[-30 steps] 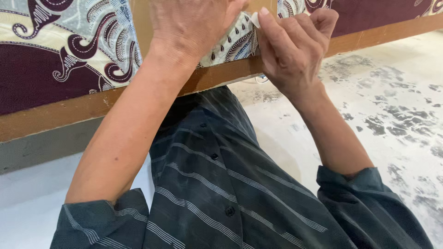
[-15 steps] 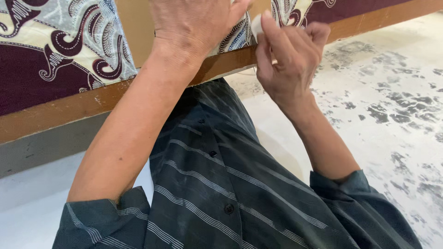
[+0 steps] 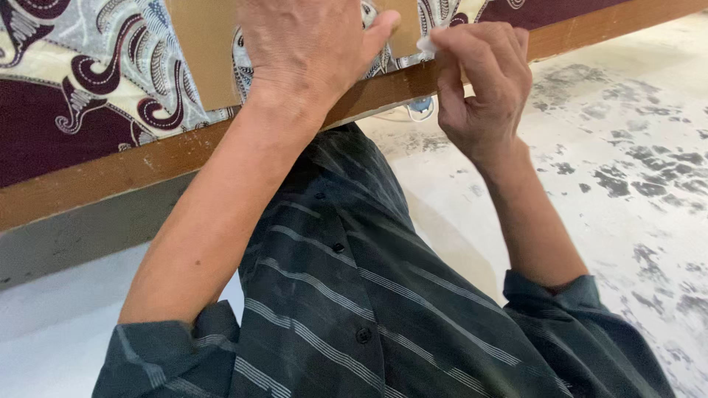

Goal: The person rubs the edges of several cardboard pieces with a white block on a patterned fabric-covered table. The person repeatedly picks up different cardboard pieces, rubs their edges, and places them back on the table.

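A patterned cloth in maroon, cream and grey lies stretched over a wooden frame. Pieces of brown cardboard rest on the cloth. My left hand lies flat, pressing down on the cardboard and cloth at the frame's near edge. My right hand is just to its right, fingers pinched on a small white piece at the cloth's edge. What the white piece is cannot be told.
Below the frame, my dark striped shirt fills the lower middle. A pale concrete floor with dark stains spreads to the right. A small round white and blue object shows under the frame.
My right hand has shifted slightly along the frame edge, its fingers now curled tighter around the white piece. My left hand has stayed pressed on the cardboard.
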